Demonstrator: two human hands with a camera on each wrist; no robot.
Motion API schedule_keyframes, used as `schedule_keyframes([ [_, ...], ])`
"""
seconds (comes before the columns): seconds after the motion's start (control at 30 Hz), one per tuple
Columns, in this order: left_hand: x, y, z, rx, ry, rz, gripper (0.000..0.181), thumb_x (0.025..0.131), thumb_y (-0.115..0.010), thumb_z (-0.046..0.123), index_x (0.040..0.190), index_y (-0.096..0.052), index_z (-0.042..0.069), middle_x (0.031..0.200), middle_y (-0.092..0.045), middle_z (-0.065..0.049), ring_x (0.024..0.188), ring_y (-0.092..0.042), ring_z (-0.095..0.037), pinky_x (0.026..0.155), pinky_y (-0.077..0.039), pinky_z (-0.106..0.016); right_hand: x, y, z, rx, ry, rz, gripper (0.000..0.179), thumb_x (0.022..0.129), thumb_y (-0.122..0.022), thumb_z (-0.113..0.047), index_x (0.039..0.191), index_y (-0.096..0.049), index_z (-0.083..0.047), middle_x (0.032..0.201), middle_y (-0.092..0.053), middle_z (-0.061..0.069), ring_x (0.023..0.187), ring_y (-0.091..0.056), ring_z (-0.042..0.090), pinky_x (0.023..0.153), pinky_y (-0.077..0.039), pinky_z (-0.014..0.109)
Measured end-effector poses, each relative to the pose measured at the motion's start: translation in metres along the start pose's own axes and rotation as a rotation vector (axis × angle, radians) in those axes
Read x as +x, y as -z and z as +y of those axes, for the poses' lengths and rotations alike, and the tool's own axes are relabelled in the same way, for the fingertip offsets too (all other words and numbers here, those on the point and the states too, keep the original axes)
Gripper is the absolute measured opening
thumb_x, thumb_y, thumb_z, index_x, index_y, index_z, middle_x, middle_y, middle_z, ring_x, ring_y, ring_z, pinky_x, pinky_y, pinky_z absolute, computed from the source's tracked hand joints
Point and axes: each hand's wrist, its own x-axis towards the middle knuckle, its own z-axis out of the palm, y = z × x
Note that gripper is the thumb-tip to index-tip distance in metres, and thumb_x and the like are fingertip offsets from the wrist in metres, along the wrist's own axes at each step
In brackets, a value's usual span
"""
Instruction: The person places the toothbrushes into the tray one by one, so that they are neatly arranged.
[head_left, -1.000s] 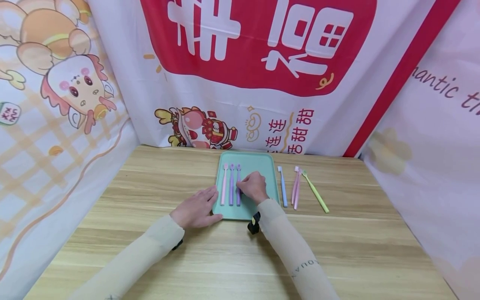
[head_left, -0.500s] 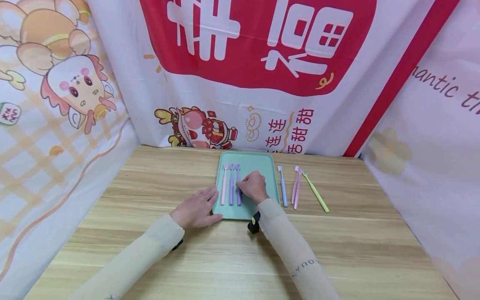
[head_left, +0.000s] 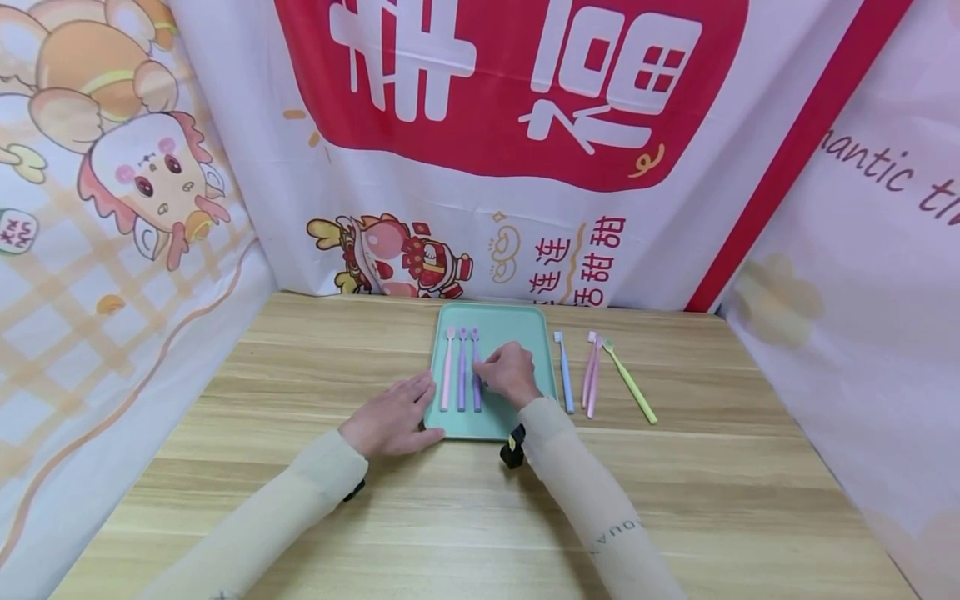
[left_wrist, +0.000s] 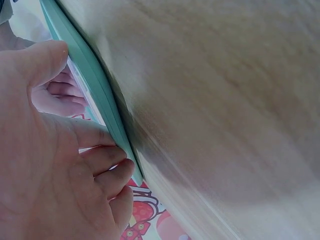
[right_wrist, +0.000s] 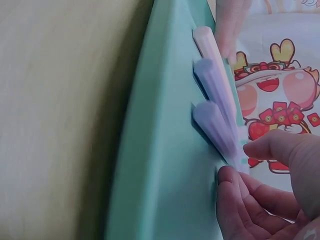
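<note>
A pale green tray (head_left: 525, 321) lies on the table with three toothbrushes side by side in its left half. The leftmost is a pink toothbrush (head_left: 447, 371). Beside it lies a purple toothbrush (head_left: 462, 371), then a second purple toothbrush (head_left: 476, 400). My right hand (head_left: 510, 373) pinches this rightmost purple one along its handle; in the right wrist view the thumb and fingertips are at either side of it. My left hand (head_left: 393, 417) rests at the tray's left edge, fingers extended, thumb near the front left corner. In the left wrist view its fingers (left_wrist: 115, 175) touch the tray's side.
To the right of the tray lie a blue toothbrush (head_left: 566, 375), two crossing pink toothbrushes (head_left: 592, 379) and a green toothbrush (head_left: 632, 385) set at a slant. The wooden table (head_left: 712, 500) meets printed cloth walls (head_left: 480, 242) at the back and sides.
My right wrist has shifted slightly to the right, while its fingertips stay at the rightmost purple toothbrush. The left hand and the tray keep their places.
</note>
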Motion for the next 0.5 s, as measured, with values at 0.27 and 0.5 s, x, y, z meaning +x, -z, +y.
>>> schedule_keyframes([
  [0.27, 0.0, 0.001, 0.0, -0.022, 0.002, 0.002, 0.086, 0.106, -0.051, 0.057, 0.163, -0.031, -0.005, 0.175, -0.023, -0.022, 0.163, -0.025, -0.039, 0.133, -0.026, -0.053, -0.004, 0.034, 0.012, -0.012, 0.143, 0.017, 0.025, 0.091, -0.082, -0.024, 0.109, -0.079, -0.007, 0.098, -0.078, 0.006, 0.085, -0.072, 0.016, 0.077, -0.061, 0.031],
  [0.5, 0.0, 0.001, 0.001, -0.021, 0.003, -0.001, 0.085, 0.107, -0.051, 0.056, 0.163, -0.031, -0.005, 0.175, -0.023, -0.022, 0.163, -0.025, -0.039, 0.134, -0.025, -0.053, -0.008, 0.074, 0.024, -0.047, 0.213, -0.007, 0.039, 0.093, -0.081, -0.024, 0.125, -0.073, -0.004, 0.114, -0.076, 0.011, 0.103, -0.072, 0.023, 0.09, -0.064, 0.038],
])
